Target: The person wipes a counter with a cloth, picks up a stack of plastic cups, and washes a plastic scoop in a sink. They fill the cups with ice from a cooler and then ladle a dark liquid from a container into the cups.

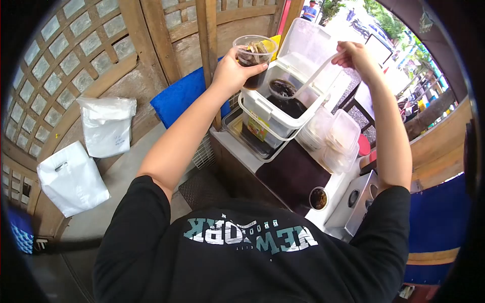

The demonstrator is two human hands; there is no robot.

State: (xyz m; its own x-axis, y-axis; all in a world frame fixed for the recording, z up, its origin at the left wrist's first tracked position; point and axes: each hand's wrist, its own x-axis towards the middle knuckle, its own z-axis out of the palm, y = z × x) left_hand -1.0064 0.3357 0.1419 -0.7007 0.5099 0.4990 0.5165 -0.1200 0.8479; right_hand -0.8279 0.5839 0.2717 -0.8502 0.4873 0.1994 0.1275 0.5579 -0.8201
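A clear plastic cup (pixel 256 50) with dark liquid and brownish pieces is held in my left hand (pixel 235 70), fingers wrapped round it, above the left rim of a white rectangular tub (pixel 262 118). My right hand (pixel 352 54) is closed on the upper end of a long translucent ladle handle (pixel 317 76). The ladle's round bowl (pixel 283 89) is full of dark liquid and sits over the dark liquid inside the tub. A second cup (pixel 318 198) with dark contents stands on the counter near my body.
Stacked clear lids or containers (pixel 336 141) lie right of the tub. A metal box (pixel 352 204) with round openings is nearer me. White plastic bags (pixel 73 178) hang or lie at the left. A person (pixel 309 11) is in the background.
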